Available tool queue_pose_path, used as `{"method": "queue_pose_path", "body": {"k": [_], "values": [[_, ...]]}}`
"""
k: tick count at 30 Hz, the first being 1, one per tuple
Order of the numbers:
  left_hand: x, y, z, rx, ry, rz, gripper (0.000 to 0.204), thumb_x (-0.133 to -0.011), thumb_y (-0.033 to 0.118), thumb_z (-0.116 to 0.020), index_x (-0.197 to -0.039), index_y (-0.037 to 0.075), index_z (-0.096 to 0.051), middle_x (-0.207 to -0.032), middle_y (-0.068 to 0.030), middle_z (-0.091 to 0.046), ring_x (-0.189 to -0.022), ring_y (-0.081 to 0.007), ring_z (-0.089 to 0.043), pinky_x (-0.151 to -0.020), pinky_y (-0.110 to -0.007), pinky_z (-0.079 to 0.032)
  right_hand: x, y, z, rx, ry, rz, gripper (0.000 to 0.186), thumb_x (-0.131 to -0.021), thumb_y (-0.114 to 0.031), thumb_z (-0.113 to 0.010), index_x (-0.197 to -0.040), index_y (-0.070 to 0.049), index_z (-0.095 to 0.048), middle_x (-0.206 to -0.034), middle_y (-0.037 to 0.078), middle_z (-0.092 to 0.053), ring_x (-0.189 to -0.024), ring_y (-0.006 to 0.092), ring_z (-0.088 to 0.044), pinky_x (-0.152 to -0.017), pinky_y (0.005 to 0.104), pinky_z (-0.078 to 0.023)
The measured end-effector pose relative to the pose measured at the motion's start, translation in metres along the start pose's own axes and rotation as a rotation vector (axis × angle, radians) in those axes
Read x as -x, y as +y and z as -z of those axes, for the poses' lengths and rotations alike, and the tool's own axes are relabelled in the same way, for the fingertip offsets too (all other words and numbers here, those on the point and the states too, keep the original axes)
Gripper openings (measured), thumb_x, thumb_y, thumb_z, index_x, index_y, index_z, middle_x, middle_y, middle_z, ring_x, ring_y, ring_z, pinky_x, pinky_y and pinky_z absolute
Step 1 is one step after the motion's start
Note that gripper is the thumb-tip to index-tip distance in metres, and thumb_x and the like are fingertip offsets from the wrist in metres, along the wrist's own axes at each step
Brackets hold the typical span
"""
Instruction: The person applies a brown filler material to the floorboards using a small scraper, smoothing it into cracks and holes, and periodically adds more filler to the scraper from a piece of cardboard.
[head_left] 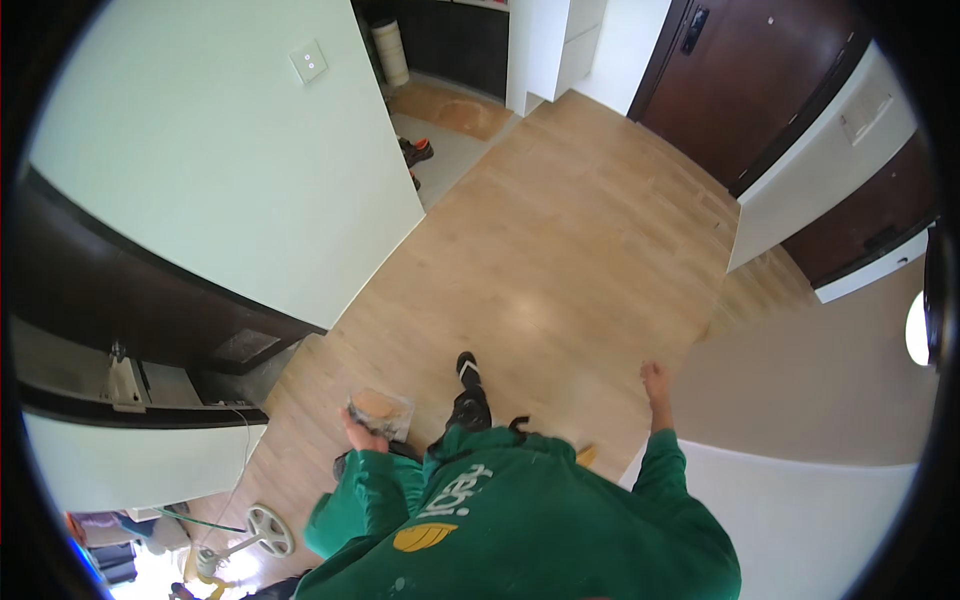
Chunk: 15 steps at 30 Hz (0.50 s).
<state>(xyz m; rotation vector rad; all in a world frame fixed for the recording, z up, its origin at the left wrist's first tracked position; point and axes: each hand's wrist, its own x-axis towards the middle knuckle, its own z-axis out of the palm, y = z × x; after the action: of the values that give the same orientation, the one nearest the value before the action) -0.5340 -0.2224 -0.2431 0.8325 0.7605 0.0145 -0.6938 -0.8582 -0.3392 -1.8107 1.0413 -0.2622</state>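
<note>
My left hand (362, 431) is closed on the near edge of a clear plastic bag (398, 420), low in front of my left side. Something orange-brown and some dark grey bits show in or through the clear plastic; what they are I cannot make out. Out to the right, my right hand (655, 380) hangs over the floor with its fingers curled in, and nothing shows in it. Both arms wear green sleeves. One dark shoe (468, 368) of mine stands forward on the wooden floor.
A pale wall (220, 150) with a white switch (309, 62) ends at a doorway with dark shoes (416, 152). At the left is a dark-framed opening (130, 385). A round white stand base (268, 530) sits lower left. Dark brown doors (750, 80) are far right.
</note>
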Motion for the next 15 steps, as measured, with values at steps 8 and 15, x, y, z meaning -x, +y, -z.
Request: {"method": "queue_pose_path", "body": {"k": [8,15], "values": [[-0.145,-0.003,-0.17,0.071,-0.284,0.106,0.069,-0.095,0.06,-0.044,-0.139,0.007,-0.044,-0.139,-0.0094,-0.051,-0.126,-0.0292,-0.048,-0.108,-0.046,-0.038,0.076,0.095,-0.068,0.059,-0.445,-0.543,0.027,-0.088,-0.029,-0.049,-0.088,-0.009,-0.067,-0.08,0.005,-0.066,-0.065,0.0195,-0.062,-0.054,0.036,-0.048],[-0.246,0.003,-0.315,-0.031,-0.275,0.283,0.078,-0.092,0.068,-0.04,-0.142,0.008,-0.04,-0.144,-0.0092,-0.044,-0.132,-0.0296,-0.042,-0.112,-0.046,-0.031,0.09,0.042,-0.105,0.161,-0.579,-0.706,0.024,-0.088,-0.027,-0.053,-0.081,-0.008,-0.066,-0.079,0.008,-0.065,-0.069,0.0199,-0.062,-0.055,0.0374,-0.047]]}}
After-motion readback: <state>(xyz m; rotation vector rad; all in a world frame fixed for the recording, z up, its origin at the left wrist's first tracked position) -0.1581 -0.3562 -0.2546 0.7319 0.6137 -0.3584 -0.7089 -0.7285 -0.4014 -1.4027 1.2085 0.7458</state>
